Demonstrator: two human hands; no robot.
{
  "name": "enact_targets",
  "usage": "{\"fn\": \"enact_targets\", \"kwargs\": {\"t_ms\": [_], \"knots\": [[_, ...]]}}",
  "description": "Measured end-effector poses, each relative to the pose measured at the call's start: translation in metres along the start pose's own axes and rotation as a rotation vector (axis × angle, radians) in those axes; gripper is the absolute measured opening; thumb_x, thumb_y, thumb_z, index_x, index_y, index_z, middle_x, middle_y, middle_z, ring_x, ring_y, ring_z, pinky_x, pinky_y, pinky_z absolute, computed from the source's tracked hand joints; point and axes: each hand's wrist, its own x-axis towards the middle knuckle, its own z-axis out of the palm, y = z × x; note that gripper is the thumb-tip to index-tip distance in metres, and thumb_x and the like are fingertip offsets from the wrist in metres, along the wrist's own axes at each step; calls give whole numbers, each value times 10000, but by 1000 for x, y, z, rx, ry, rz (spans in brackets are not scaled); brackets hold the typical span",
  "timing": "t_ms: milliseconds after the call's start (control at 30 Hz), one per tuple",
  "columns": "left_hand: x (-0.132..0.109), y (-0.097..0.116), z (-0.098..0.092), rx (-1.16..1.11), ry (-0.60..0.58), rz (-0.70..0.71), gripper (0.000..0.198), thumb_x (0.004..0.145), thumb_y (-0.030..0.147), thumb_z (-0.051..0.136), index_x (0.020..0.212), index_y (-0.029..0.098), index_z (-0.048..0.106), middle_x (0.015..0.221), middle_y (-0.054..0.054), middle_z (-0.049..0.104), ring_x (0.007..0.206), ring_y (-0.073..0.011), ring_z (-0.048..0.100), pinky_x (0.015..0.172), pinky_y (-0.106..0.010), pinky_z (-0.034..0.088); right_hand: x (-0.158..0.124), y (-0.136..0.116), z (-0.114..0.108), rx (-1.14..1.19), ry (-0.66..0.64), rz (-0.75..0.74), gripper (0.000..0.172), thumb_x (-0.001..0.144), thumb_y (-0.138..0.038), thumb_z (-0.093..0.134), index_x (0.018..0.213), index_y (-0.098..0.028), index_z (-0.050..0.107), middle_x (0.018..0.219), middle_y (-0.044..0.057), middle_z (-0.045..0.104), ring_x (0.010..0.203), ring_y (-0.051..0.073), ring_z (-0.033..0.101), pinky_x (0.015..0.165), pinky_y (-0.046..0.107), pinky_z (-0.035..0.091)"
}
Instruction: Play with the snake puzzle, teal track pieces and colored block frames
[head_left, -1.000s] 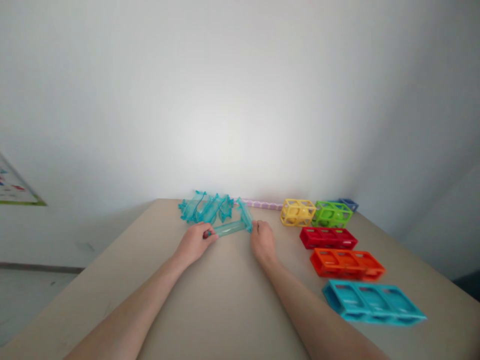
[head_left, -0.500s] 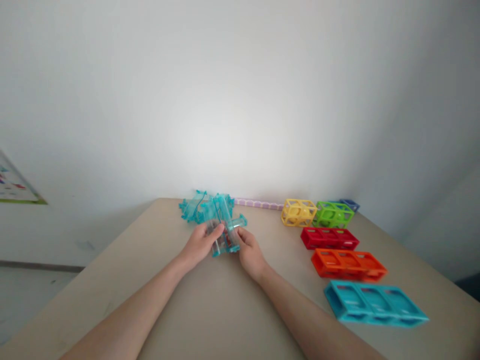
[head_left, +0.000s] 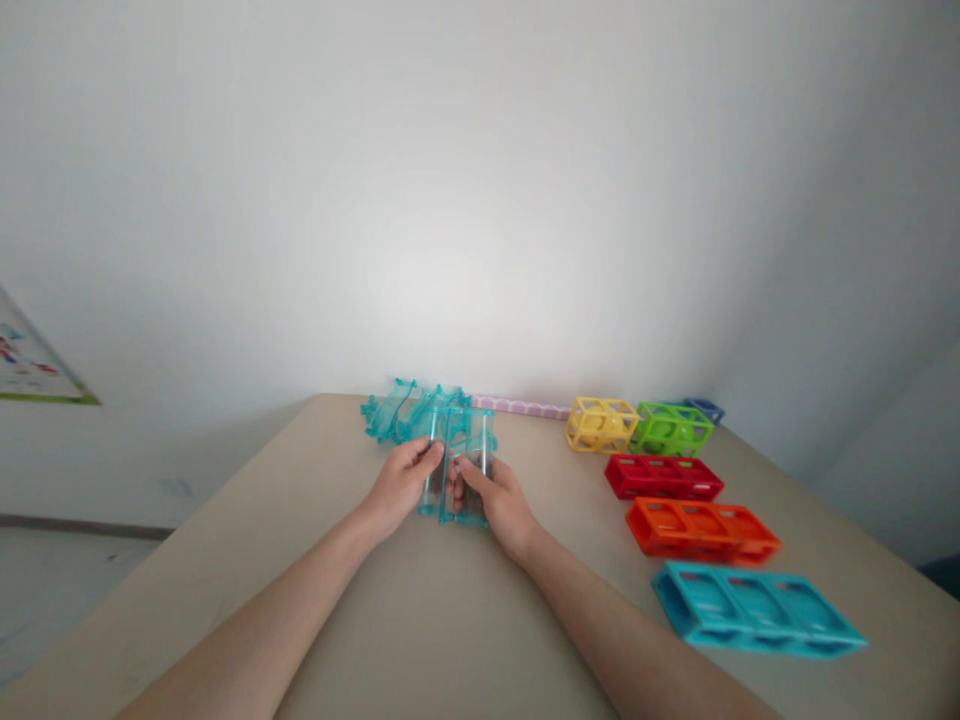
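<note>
Both my hands meet at the middle of the beige table [head_left: 420, 620]. My left hand [head_left: 397, 485] and my right hand [head_left: 496, 500] are each closed on clear teal tube pieces [head_left: 459, 455], which stand upright side by side between them and touch the tabletop. A heap of several more clear teal pieces [head_left: 401, 410] lies just behind, at the table's far edge by the wall.
A row of open-frame blocks runs along the right: yellow [head_left: 600, 424], green [head_left: 670, 428], red [head_left: 663, 476], orange [head_left: 701, 529] and teal [head_left: 754, 621]. A dark blue piece [head_left: 705, 408] and a lilac strip [head_left: 517, 406] lie by the wall.
A second ago the pieces lay low between my spread hands. My hands have come together, and the teal pieces now stand upright, side by side, in both.
</note>
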Motion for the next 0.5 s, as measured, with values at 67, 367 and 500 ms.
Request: {"fn": "enact_targets", "kwargs": {"t_ms": [67, 367, 500], "knots": [[0, 1, 2, -106, -19, -47, 312, 800, 459, 596, 727, 159, 548, 581, 13, 575, 453, -114, 534, 461, -246, 438, 2, 5, 0, -9, 32, -5, 370, 780, -541, 602, 781, -171, 586, 590, -17, 551, 501, 125, 520, 534, 269, 438], [-3, 9, 2, -310, 20, -72, 164, 735, 294, 641, 769, 180, 529, 527, 46, 531, 459, -103, 505, 473, -233, 408, 6, 18, -3, -6, 124, -36, 439, 825, -578, 523, 1055, -204, 531, 609, -49, 512, 560, 141, 517, 582, 283, 433], [-4, 9, 5, -285, -37, -117, 237, 721, 354, 681, 730, 162, 543, 562, 24, 559, 468, -102, 510, 483, -246, 427, 1, 14, 5, 29, 1, -62, 370, 827, -574, 533, 897, -211, 514, 672, -22, 541, 600, 139, 515, 616, 293, 444]]}}
